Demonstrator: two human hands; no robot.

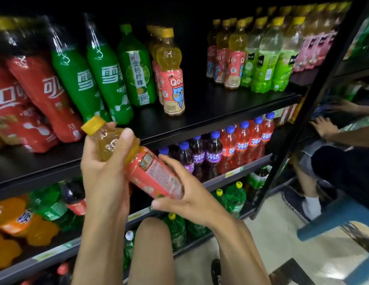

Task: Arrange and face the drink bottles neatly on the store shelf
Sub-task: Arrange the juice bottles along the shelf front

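The black metal shelf [220, 103] has a bare stretch between a standing pink-labelled, yellow-capped bottle [172, 79] and a matching group of bottles [227, 58] to the right. A careless entry there could knock the lone one over. The clear plastic bottle of yellow drink with a pink label and yellow cap [152, 169] is held tilted in the air, in front of the shelf edge and off it. The left hand [105, 161] grips its shoulder and the right hand [179, 194] clasps its base. The fine-print side faces out, so it risks being shelved back to front. The smooth plastic could also slip.

Lower shelves hold purple and red blue-capped bottles [220, 153], green yellow-capped bottles [235, 194] and orange ones [12, 219]. To the right, another person [334, 161] sits by a blue stool [334, 219] on a pale floor [272, 243].
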